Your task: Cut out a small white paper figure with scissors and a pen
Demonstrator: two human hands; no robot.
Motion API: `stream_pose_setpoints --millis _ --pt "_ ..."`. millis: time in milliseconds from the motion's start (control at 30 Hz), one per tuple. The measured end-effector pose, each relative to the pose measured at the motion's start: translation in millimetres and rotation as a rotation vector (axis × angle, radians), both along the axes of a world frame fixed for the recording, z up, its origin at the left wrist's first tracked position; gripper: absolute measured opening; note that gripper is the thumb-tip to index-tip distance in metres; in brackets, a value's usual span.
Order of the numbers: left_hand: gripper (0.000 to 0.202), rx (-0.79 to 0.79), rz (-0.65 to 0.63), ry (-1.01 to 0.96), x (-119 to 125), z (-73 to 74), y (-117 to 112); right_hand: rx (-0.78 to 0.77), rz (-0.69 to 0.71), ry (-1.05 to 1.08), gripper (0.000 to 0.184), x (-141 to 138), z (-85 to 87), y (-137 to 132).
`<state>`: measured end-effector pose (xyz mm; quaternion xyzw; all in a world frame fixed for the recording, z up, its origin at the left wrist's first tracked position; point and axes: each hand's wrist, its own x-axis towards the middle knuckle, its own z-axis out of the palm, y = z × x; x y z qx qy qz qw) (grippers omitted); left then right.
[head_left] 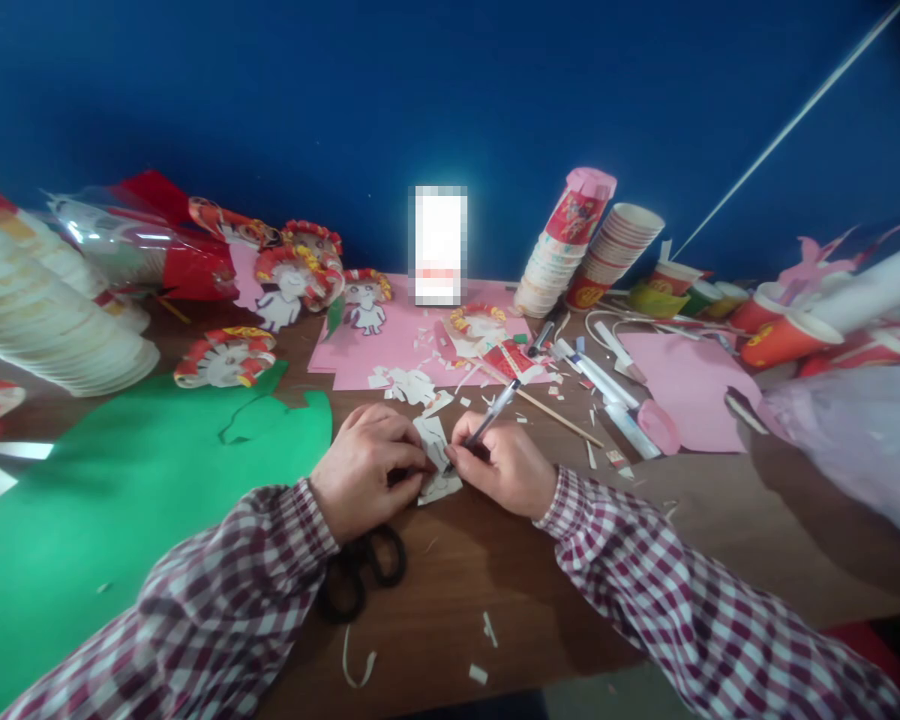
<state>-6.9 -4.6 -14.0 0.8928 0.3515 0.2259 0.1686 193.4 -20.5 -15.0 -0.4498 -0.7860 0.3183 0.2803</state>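
Observation:
A small piece of white paper (436, 455) with drawn dark lines lies on the table between my hands. My left hand (375, 465) grips its left edge, fingers curled and thumb close to the index finger. In my right hand (506, 462) is a pen (495, 412), its tip hidden by my fingers at the paper's right side. Black-handled scissors (379, 560) lie under my left wrist, their blades out of sight. Just beyond the paper are white paper scraps (409, 385).
Green sheet (135, 480) covers the left side, below leaning stacked cups (52, 310). Pink sheets (360, 370) and paper figures (285, 290) lie at the back. A wooden stick (562, 418), a box cutter (600, 385), cup stacks (559, 260) and a plastic bag (862, 430) stand or lie rightward.

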Motion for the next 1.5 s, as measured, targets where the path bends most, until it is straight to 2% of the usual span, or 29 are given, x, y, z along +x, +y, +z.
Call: stream_pose_setpoints --millis 1133,1233,1367,1433,1500 --pt "0.011 0.033 -0.022 -0.003 -1.1 -5.1 3.4 -0.030 0.018 0.025 0.011 1.0 1.8 0.7" --pt "0.010 0.025 -0.012 0.000 -0.3 -4.3 2.3 -0.062 -0.031 0.093 0.013 2.3 2.0 2.0" --pt "0.013 0.032 0.002 -0.047 0.1 -3.8 2.0 -0.253 -0.146 0.310 0.019 4.3 0.8 5.5" --pt "0.017 0.056 0.058 -0.111 -0.9 -3.0 2.9 -0.289 -0.214 0.443 0.021 4.8 0.4 7.6" --pt "0.019 0.082 0.148 -0.159 -2.5 -1.5 4.3 -0.240 -0.279 0.514 0.023 5.6 0.3 9.7"
